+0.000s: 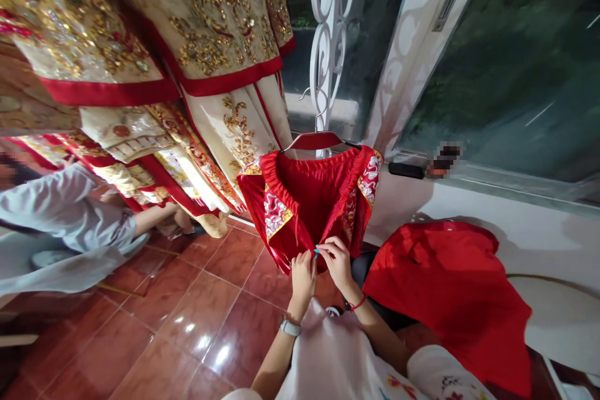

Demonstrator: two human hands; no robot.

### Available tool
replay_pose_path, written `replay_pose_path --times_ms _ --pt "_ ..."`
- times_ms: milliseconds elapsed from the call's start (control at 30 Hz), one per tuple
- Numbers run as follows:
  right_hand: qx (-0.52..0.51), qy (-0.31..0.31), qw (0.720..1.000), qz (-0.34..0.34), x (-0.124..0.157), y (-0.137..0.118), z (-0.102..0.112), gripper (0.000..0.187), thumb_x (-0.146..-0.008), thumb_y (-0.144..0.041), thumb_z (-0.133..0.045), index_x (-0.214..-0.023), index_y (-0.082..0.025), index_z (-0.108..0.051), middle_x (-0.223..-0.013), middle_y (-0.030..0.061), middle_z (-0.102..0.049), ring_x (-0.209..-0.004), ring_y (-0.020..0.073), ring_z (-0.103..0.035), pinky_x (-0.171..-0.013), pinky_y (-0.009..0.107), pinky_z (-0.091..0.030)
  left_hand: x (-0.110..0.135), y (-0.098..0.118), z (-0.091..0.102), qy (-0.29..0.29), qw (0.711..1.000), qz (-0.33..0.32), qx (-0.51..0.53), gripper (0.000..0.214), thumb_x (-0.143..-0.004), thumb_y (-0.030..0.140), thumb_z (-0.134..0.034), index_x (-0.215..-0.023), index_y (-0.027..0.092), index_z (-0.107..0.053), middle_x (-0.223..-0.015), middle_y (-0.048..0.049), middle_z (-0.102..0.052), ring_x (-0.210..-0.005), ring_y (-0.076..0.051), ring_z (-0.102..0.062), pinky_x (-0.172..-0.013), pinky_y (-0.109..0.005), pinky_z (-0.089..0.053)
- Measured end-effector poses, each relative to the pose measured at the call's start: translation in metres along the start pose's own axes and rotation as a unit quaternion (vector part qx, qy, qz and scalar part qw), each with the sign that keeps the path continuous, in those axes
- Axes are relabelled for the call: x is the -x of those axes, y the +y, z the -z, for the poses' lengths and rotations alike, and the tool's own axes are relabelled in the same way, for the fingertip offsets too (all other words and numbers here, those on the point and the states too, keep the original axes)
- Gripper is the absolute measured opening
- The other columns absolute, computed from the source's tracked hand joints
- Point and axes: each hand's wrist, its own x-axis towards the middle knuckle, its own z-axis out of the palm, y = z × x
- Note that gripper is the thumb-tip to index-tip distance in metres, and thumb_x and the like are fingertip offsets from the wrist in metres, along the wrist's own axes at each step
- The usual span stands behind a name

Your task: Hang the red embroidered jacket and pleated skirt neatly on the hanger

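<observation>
A red garment (323,190) with a gathered waistband and white-and-gold embroidered panels hangs in front of me on a hanger (316,140). At its lower front edge, my left hand (304,276) is closed, its fingers gripping the red cloth. Right beside it, my right hand (337,261) pinches at the same spot with thumb and forefinger. The fingertips nearly meet, and the exact bit of cloth between them is too small to make out. A thin red cord dangles from the waistband just above my left hand.
Gold-sequined costumes (220,31) hang at the left, near a seated person's sleeve (70,206). A red cloth (445,287) drapes over something at the right. Behind stand a white scrollwork post (328,44) and a window ledge with a dark case (407,170). The floor (187,312) is red tile.
</observation>
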Motion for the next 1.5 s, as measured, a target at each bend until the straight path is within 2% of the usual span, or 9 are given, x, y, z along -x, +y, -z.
replay_pose_path --times_ms 200,300,400,567,700,867,1267,1400,1500 --pt "0.102 0.017 0.989 0.102 -0.046 -0.017 0.011 0.023 -0.097 -0.023 -0.058 -0.084 -0.025 -0.077 -0.085 0.0058 -0.065 -0.082 0.0202 -0.061 -0.079 0.035 -0.052 0.003 -0.001 0.005 -0.004 1.0 0.005 0.029 0.027 -0.096 0.019 -0.039 -0.098 0.019 -0.066 -0.088 -0.0088 -0.071 -0.084 -0.024 -0.064 -0.081 -0.038 -0.045" --pt "0.077 -0.022 0.987 0.139 -0.056 -0.031 0.017 0.019 -0.096 -0.023 -0.061 -0.084 -0.025 -0.076 -0.084 0.0048 -0.064 -0.083 0.0203 -0.06 -0.08 0.035 -0.052 -0.001 0.003 0.009 0.031 0.997 0.009 0.076 0.027 -0.097 0.026 -0.043 -0.113 0.019 -0.063 -0.106 -0.0113 -0.07 -0.094 -0.025 -0.067 -0.084 -0.038 -0.049" --pt "0.038 -0.04 0.989 0.139 -0.05 -0.04 0.02 0.016 -0.095 -0.022 -0.062 -0.086 -0.025 -0.074 -0.085 0.0042 -0.064 -0.084 0.0204 -0.06 -0.079 0.036 -0.052 -0.012 0.012 0.012 0.076 0.99 0.017 0.121 0.04 -0.095 0.038 -0.051 -0.13 0.018 -0.051 -0.113 -0.0125 -0.067 -0.097 -0.025 -0.068 -0.08 -0.036 -0.052" --pt "0.029 0.021 0.995 0.096 -0.033 -0.04 0.009 0.015 -0.095 -0.025 -0.063 -0.083 -0.024 -0.071 -0.085 0.004 -0.062 -0.085 0.0208 -0.06 -0.08 0.037 -0.051 -0.031 0.028 0.014 0.043 0.993 0.018 0.105 0.03 -0.1 0.036 -0.037 -0.091 0.019 -0.059 -0.076 -0.009 -0.068 -0.064 -0.021 -0.065 -0.06 -0.029 -0.045" --pt "0.037 0.094 0.993 0.066 -0.017 -0.03 -0.008 0.015 -0.096 -0.025 -0.059 -0.083 -0.024 -0.067 -0.087 0.0045 -0.062 -0.085 0.0211 -0.06 -0.079 0.038 -0.051 -0.023 0.028 0.009 0.018 0.992 0.038 0.115 0.032 -0.101 0.034 -0.031 -0.091 0.019 -0.058 -0.065 -0.006 -0.064 -0.051 -0.019 -0.06 -0.049 -0.026 -0.035" --pt "0.048 0.08 0.992 0.084 -0.011 -0.02 -0.016 0.018 -0.096 -0.022 -0.056 -0.081 -0.024 -0.065 -0.085 0.004 -0.061 -0.084 0.0212 -0.058 -0.079 0.038 -0.049 -0.013 0.022 0.008 0.013 0.992 0.047 0.115 0.034 -0.101 0.034 -0.03 -0.099 0.018 -0.06 -0.065 -0.0057 -0.064 -0.05 -0.018 -0.06 -0.048 -0.026 -0.034" --pt "0.186 0.082 0.967 0.152 -0.107 -0.062 0.008 0.019 -0.098 -0.021 -0.054 -0.08 -0.023 -0.061 -0.091 0.0044 -0.061 -0.089 0.0224 -0.052 -0.086 0.038 -0.039 -0.015 0.046 0.034 0.017 0.988 0.038 0.146 0.047 -0.103 0.038 -0.029 -0.13 0.014 -0.059 -0.082 -0.0096 -0.072 -0.066 -0.022 -0.066 -0.065 -0.032 -0.05" --pt "0.174 0.023 0.968 0.18 -0.109 -0.062 0.028 0.012 -0.098 -0.025 -0.054 -0.09 -0.024 -0.062 -0.099 0.0051 -0.062 -0.096 0.0228 -0.056 -0.091 0.039 -0.043 -0.02 0.039 0.065 -0.065 0.987 0.002 0.15 0.041 -0.101 0.041 -0.034 -0.121 0.017 -0.061 -0.081 -0.0055 -0.068 -0.068 -0.02 -0.064 -0.066 -0.031 -0.051" --pt "0.168 0.164 0.957 0.168 -0.13 -0.049 0.067 0.016 -0.097 -0.031 -0.055 -0.11 -0.023 -0.061 -0.114 0.0096 -0.062 -0.111 0.0263 -0.056 -0.1 0.045 -0.043 -0.044 0.028 0.121 -0.049 0.984 -0.066 0.158 0.034 -0.1 0.044 -0.041 -0.112 0.021 -0.062 -0.082 -0.0026 -0.065 -0.069 -0.017 -0.06 -0.067 -0.029 -0.051"
